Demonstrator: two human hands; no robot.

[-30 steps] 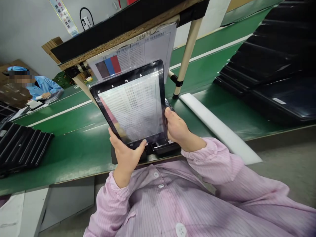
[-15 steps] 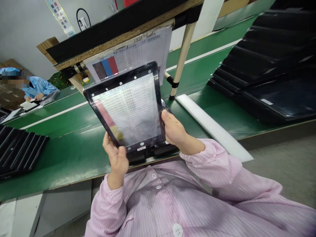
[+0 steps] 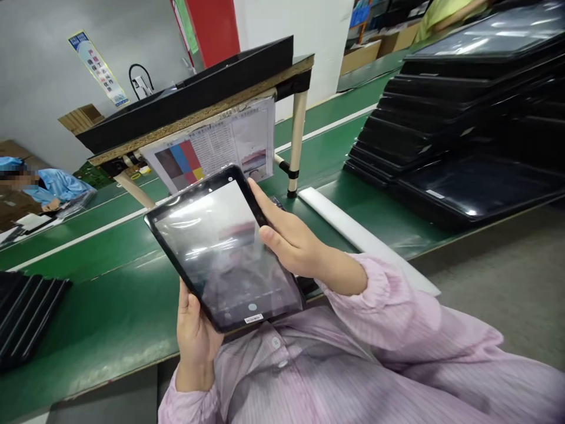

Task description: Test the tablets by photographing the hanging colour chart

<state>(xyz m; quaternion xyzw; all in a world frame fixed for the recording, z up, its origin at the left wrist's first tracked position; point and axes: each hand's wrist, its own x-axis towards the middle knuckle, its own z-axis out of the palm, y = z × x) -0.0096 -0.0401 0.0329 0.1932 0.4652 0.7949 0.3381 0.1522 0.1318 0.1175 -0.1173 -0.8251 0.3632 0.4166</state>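
Observation:
A black-framed tablet (image 3: pixel 220 259) is held up tilted in front of my body, above the green bench's near edge. Its lit screen shows a camera-like picture with a pale round button near the bottom; a small white label sits on the lower frame. My left hand (image 3: pixel 194 333) grips the lower left edge, thumb at the front. My right hand (image 3: pixel 291 238) is wrapped on the right edge, its thumb over the frame and the fingers stretched along the upper side. Behind the tablet, a printed sheet (image 3: pixel 216 135) with colour blocks and a picture hangs under a raised shelf.
The shelf (image 3: pixel 198 100) stands on pale pipe legs on the green bench (image 3: pixel 115 306). A white foam strip (image 3: pixel 366 235) lies to the right, beside stacked black trays (image 3: pixel 424 112). More black trays (image 3: pixel 26 312) are at the left. A person in blue (image 3: pixel 57 185) sits beyond.
The tablet has moved lower and tips back more; its screen has gone from showing the sheet's text to a picture with reflections. My right hand has slid up its edge. The view has shifted.

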